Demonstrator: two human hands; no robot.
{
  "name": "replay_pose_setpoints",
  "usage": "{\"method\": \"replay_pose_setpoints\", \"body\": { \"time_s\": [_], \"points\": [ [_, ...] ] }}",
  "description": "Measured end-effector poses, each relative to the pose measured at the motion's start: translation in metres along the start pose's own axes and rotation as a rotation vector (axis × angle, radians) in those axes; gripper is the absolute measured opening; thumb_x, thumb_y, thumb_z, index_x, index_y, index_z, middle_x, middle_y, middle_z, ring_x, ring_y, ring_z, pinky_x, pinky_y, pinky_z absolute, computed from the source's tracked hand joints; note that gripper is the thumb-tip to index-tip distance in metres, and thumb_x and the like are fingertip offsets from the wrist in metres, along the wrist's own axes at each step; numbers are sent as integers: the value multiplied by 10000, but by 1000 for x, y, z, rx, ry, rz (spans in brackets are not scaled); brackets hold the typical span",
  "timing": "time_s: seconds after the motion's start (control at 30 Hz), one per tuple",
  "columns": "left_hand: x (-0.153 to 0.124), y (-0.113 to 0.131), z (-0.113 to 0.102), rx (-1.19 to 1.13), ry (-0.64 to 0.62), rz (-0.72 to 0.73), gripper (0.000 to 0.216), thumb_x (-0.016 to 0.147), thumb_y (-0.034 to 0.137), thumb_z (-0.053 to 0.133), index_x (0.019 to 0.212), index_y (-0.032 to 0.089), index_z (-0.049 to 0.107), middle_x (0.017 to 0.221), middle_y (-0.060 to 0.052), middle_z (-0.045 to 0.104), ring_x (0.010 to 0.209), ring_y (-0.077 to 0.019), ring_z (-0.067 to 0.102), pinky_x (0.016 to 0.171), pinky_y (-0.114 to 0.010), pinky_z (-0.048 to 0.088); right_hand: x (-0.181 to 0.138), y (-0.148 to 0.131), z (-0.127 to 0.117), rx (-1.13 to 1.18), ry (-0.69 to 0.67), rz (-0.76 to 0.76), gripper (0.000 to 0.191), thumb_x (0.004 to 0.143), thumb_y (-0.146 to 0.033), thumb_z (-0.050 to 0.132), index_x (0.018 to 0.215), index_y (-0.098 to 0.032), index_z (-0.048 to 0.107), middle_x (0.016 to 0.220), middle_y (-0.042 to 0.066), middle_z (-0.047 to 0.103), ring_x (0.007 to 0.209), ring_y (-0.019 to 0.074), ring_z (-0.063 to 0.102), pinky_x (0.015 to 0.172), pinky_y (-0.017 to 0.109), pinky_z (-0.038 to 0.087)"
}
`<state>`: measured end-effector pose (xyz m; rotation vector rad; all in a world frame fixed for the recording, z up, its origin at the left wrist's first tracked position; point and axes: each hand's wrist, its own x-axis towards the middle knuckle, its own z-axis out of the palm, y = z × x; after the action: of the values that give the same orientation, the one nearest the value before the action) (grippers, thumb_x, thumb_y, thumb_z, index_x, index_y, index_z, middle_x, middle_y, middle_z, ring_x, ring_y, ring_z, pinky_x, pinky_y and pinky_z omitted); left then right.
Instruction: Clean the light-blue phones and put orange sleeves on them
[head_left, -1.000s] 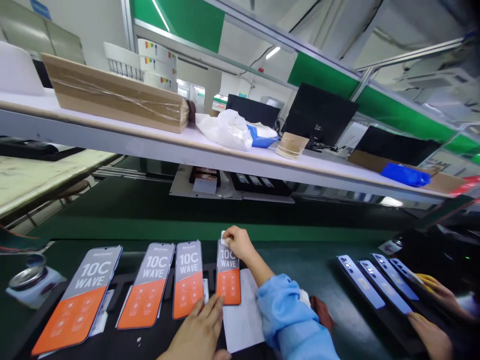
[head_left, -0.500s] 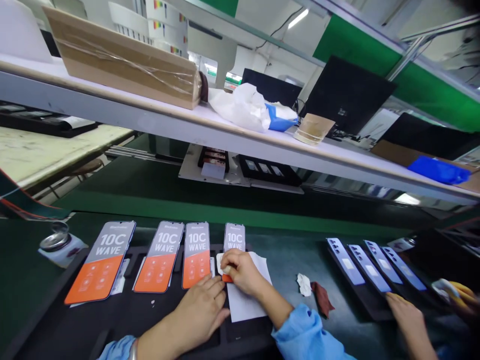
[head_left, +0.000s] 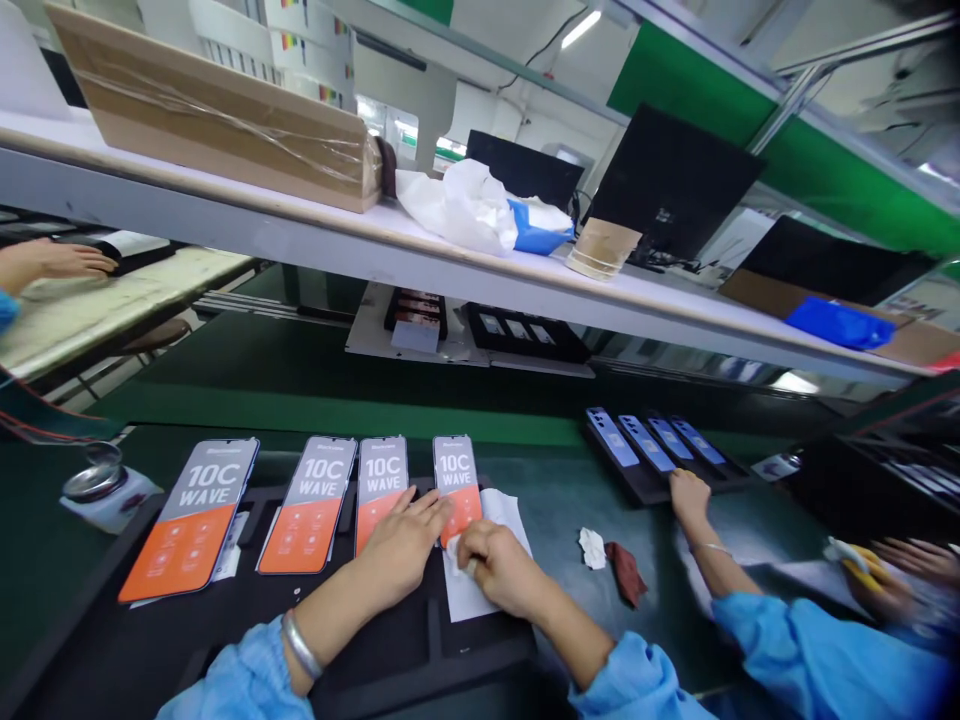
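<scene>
In the head view, several phones with grey and orange "10C WAVE" front films stand in a row on a black foam tray [head_left: 367, 650]. My left hand [head_left: 409, 540] lies flat with fingers out, across the lower part of one phone [head_left: 381, 480] and touching the edge of the rightmost phone [head_left: 454, 480]. Beside that phone's lower end, my right hand [head_left: 499, 565] is closed, pinching a small white wipe [head_left: 454, 552] mostly covered by the fingers. A white sheet of paper [head_left: 510, 512] lies partly under this hand. Further left are two more phones [head_left: 309, 510] [head_left: 191, 515].
Right of the tray lie a crumpled white tissue [head_left: 592, 548] and a dark red cloth [head_left: 625, 575]. A co-worker's hand [head_left: 690, 495] touches a tray of blue phones [head_left: 651, 443]. A can [head_left: 101, 485] stands at left. A shelf [head_left: 480, 275] crosses above the green bench.
My right hand moved down off the rightmost phone's face to its lower edge. My left hand shifted up and right onto the phones. The co-worker's phone tray slid away from me and left.
</scene>
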<state>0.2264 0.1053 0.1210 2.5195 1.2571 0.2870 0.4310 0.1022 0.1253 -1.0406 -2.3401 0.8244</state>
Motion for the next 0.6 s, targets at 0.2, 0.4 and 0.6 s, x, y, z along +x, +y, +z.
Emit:
{"method": "replay_pose_setpoints", "body": {
  "time_s": [0.2, 0.4, 0.6],
  "points": [
    [-7, 15, 0, 129, -92, -51, 844, 672, -27, 379, 1503, 77, 270, 1563, -123, 305, 1457, -236, 238, 1196, -496, 190, 21, 13, -18, -62, 89, 65, 314, 610, 91, 502, 687, -189, 623, 755, 0, 630, 765, 152, 589, 719, 235, 451],
    [-12, 12, 32, 261, -43, 3, 658, 851, 50, 362, 1502, 122, 302, 1565, -130, 272, 1456, -284, 235, 1165, -554, 239, 112, 16, -16, -119, 158, 74, 258, 643, 45, 527, 675, -194, 620, 776, -3, 624, 763, 139, 588, 737, 222, 439],
    [-19, 1, 53, 426, 269, 138, 458, 1030, 340, 325, 1400, 103, 452, 1457, -135, 484, 1339, -271, 449, 1072, -492, 368, 141, 13, -37, -136, 282, 115, 137, 641, -92, 490, 617, -201, 569, 676, 7, 596, 650, 161, 564, 639, 253, 419]
  ]
}}
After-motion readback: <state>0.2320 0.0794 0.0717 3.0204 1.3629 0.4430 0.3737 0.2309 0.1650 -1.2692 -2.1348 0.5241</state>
